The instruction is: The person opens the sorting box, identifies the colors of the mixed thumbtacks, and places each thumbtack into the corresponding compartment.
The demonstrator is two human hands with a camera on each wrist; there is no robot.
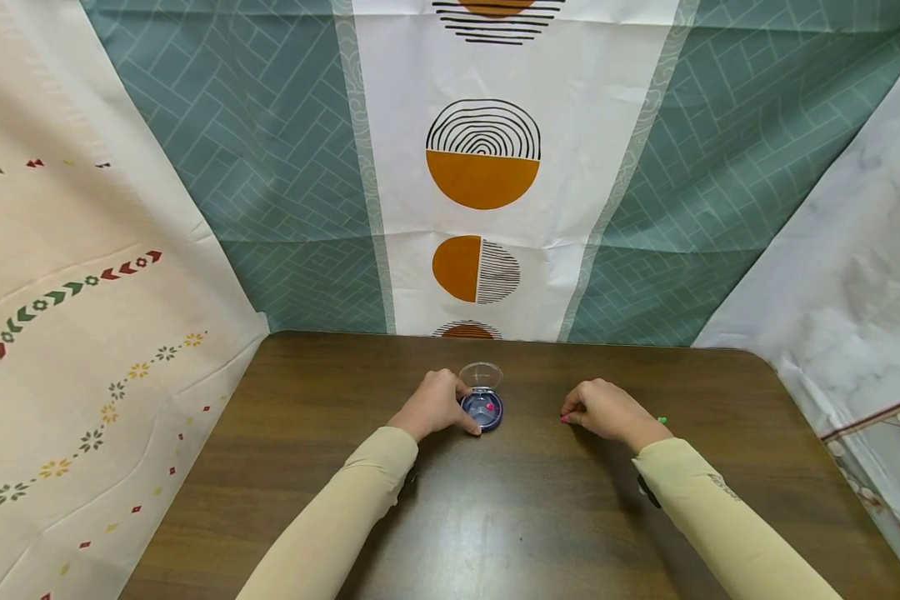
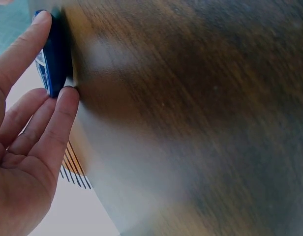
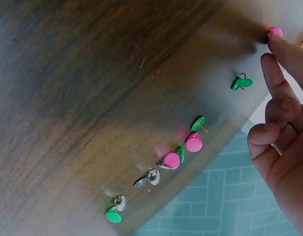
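Observation:
A small round blue case (image 1: pixel 492 423) lies on the table with its clear lid (image 1: pixel 482 375) raised at the far side. One pink thumbtack (image 1: pixel 490 407) shows inside it. My left hand (image 1: pixel 438 403) grips the case by its rim, thumb on the near side and fingers on the far side. In the left wrist view the blue case (image 2: pixel 57 54) appears edge-on between thumb and fingertips. To the right, my right hand (image 1: pixel 603 407) pinches a pink thumbtack (image 3: pixel 275 32) just above the table.
Several loose thumbtacks lie beside the right hand: green ones (image 3: pixel 245 82), pink ones (image 3: pixel 194 144) and silver ones (image 3: pixel 154 176). The brown wooden table (image 1: pixel 480 517) meets a patterned cloth (image 1: pixel 300 183) at its back edge. More cloth hangs at both sides.

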